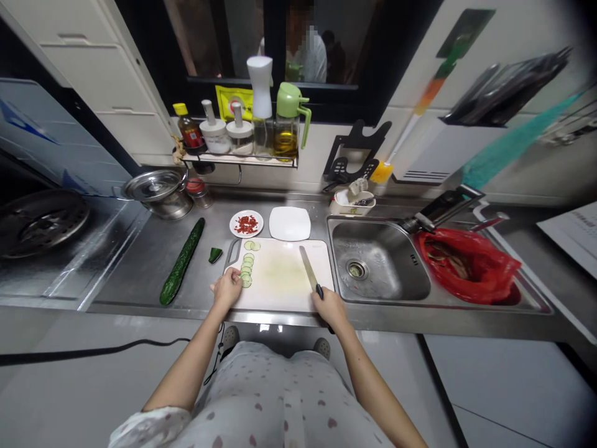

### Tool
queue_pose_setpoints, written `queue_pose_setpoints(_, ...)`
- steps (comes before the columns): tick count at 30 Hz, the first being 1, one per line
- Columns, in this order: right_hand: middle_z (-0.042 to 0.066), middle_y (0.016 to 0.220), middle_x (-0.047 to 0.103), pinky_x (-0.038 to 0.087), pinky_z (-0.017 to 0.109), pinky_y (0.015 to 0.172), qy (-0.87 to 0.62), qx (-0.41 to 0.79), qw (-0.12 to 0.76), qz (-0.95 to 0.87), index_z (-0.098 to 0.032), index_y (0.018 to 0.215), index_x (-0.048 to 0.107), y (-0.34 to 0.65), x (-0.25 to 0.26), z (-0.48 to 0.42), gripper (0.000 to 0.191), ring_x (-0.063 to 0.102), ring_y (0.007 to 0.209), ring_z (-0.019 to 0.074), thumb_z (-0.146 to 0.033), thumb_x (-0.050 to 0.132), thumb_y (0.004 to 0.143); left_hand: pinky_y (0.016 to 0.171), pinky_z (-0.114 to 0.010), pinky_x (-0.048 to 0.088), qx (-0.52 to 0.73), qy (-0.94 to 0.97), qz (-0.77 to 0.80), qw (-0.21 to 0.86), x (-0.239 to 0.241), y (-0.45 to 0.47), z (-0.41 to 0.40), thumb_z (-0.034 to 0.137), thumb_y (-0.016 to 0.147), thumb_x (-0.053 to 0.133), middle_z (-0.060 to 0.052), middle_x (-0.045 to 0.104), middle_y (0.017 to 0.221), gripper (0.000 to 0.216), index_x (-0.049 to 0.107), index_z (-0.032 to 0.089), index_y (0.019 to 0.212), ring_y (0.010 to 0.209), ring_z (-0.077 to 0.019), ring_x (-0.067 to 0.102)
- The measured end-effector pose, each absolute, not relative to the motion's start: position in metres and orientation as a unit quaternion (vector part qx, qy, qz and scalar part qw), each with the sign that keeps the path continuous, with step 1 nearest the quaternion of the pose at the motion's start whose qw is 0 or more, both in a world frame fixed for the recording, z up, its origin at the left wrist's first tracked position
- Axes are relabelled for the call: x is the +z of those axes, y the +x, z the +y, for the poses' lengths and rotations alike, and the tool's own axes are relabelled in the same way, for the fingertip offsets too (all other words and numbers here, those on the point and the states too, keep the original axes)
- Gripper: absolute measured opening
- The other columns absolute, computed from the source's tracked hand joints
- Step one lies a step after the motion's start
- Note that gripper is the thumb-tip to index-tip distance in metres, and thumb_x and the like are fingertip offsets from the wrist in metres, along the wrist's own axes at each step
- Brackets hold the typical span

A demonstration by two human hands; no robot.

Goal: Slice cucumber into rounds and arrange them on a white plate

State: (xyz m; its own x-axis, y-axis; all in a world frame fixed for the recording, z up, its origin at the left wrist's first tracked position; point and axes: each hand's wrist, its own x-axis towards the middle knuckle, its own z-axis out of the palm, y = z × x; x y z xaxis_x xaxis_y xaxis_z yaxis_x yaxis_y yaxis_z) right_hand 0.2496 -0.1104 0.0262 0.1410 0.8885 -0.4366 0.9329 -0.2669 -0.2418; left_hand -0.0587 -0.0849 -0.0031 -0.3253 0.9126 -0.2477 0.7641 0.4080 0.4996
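A white cutting board lies on the steel counter in front of me. Several cucumber slices run in a line along its left side. My left hand rests at the board's near left corner, fingers curled against the nearest slices. My right hand is closed round the dark handle of a knife, whose blade lies flat on the board's right side, pointing away from me. A whole cucumber lies on the counter to the left, with a cut cucumber end beside it.
Behind the board stand a small plate of chopped red chilli and a bare white plate. A sink is on the right, with a red plastic bag beyond it. A lidded steel pot and a condiment rack stand at the back left.
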Motion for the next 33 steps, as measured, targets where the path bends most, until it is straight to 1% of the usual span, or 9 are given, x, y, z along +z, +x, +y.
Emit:
queue_pose_setpoints(8,0.014,0.107,0.069,0.041,0.029,0.077,0.751,-0.265,0.051,0.603,-0.017,0.108,0.065,0.249,0.032,-0.111,0.041,0.064,0.100,0.0248,-0.040,0.034,0.093,0.081,-0.036,0.032,0.120,0.525,0.813,0.224,-0.011,-0.062,-0.089,0.020,0.078,0.053,-0.002,0.069,0.084,0.021,0.060,0.025,0.097,0.094,-0.0245,0.061)
queue_pose_setpoints(13,0.016,0.110,0.068,0.042,0.031,0.077,0.749,-0.271,0.063,0.602,-0.015,0.110,0.063,0.248,0.035,-0.109,0.043,0.063,0.102,0.0261,-0.040,0.032,0.094,0.083,-0.038,0.033,0.145,0.525,0.811,0.214,-0.009,-0.057,-0.085,0.020,0.077,0.056,-0.003,0.068,0.094,0.027,0.061,0.026,0.103,0.099,-0.0253,0.060)
queue_pose_setpoints(18,0.016,0.109,0.068,0.042,0.031,0.079,0.749,-0.270,0.067,0.601,-0.016,0.110,0.062,0.245,0.034,-0.108,0.043,0.063,0.102,0.0254,-0.042,0.032,0.094,0.087,-0.041,0.034,0.176,0.528,0.806,0.199,-0.002,-0.041,-0.067,0.026,0.080,0.055,-0.006,0.066,0.104,0.030,0.061,0.027,0.109,0.105,-0.0274,0.056)
queue_pose_setpoints(23,0.016,0.109,0.069,0.043,0.032,0.079,0.753,-0.267,0.063,0.599,-0.016,0.109,0.062,0.242,0.030,-0.110,0.044,0.064,0.102,0.0260,-0.043,0.031,0.095,0.092,-0.047,0.032,0.167,0.523,0.817,0.176,0.002,-0.023,-0.035,0.033,0.083,0.052,-0.010,0.063,0.115,0.033,0.060,0.027,0.115,0.111,-0.0311,0.052)
queue_pose_setpoints(28,0.016,0.109,0.069,0.042,0.032,0.081,0.752,-0.272,0.060,0.597,-0.015,0.109,0.062,0.241,0.031,-0.111,0.043,0.063,0.104,0.0258,-0.041,0.031,0.095,0.094,-0.050,0.030,0.123,0.513,0.837,0.146,0.002,-0.015,-0.002,0.040,0.082,0.053,-0.012,0.060,0.121,0.037,0.059,0.026,0.116,0.115,-0.0342,0.049)
queue_pose_setpoints(33,0.017,0.111,0.068,0.042,0.033,0.082,0.754,-0.274,0.064,0.594,-0.015,0.111,0.062,0.240,0.034,-0.111,0.044,0.063,0.105,0.0261,-0.040,0.030,0.095,0.094,-0.050,0.029,0.096,0.522,0.837,0.135,-0.004,-0.014,0.015,0.042,0.080,0.055,-0.014,0.059,0.120,0.037,0.061,0.025,0.113,0.115,-0.0342,0.048)
